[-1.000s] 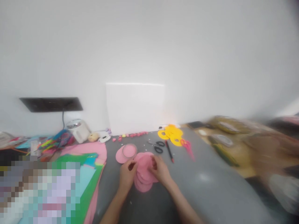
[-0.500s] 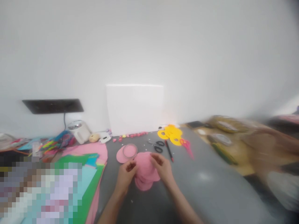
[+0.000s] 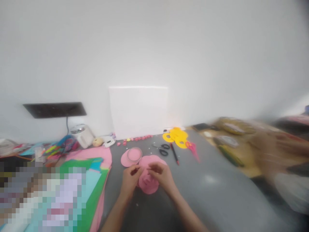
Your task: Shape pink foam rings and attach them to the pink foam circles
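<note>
Pink paper circles [image 3: 149, 188] lie overlapping on the grey table in front of me, with blurred folds in the middle. My left hand [image 3: 131, 178] is closed at their left side, thumb and fingertips pinching pink paper. From the right, my right hand [image 3: 161, 176] reaches over the circles, its fingers curled and closed on the paper near the left fingertips. Just beyond my left hand, a round ring-shaped rim [image 3: 134, 154] rests on another pink paper circle [image 3: 126, 159]. Black-handled scissors [image 3: 164, 150] lie beyond my right hand.
A dark pencil [image 3: 174, 154], pink scissors [image 3: 192, 150] and yellow paper cutouts [image 3: 181, 141] lie at back right. Coloured sheets [image 3: 93, 180] are stacked at left. Small pink pieces [image 3: 142, 138] line the base of a white board [image 3: 138, 112].
My right hand has moved left, closer to my left hand. The pink paper between them has shifted and now looks folded in the middle.
</note>
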A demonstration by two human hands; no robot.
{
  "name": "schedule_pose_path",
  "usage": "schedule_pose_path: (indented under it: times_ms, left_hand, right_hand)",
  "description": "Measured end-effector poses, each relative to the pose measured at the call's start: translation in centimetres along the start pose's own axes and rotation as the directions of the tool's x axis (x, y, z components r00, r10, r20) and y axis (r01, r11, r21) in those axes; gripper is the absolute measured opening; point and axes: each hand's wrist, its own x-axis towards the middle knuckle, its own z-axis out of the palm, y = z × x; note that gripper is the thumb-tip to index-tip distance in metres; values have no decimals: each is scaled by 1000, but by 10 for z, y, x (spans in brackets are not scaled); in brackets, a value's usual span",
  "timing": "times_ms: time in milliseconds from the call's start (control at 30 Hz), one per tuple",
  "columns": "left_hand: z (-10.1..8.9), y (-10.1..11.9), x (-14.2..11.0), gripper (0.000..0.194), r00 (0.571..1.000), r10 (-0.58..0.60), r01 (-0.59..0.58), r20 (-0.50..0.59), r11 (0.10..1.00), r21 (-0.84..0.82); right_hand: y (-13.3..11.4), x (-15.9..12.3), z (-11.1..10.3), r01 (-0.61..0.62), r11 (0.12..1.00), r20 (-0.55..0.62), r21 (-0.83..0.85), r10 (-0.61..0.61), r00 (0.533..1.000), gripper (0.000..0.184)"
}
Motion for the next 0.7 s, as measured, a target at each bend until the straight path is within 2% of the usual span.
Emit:
schedule_pose_path:
  times_ms: [133,300,533,700]
  left_hand:
    - [-2,1,-1,28,1000,-12,12,1,1000,-28]
    - [2,2,-5,36,992,-124,127,28,986,-111]
    - [2,12,-9,30,991,-132,135,32,983,-120]
    - [2,16,-10,30,991,-136,136,9,985,-104]
  right_hand:
    - [-7,-2,-2,-48,998,17,49,47,999,39]
    - [-11,-5,-1,-191,957,73,217,179,981,43]
    - [-14,-8,-1,-178,954,132,242,149,980,42]
    - [-17,-8,-1,-149,970,142,191,122,982,37]
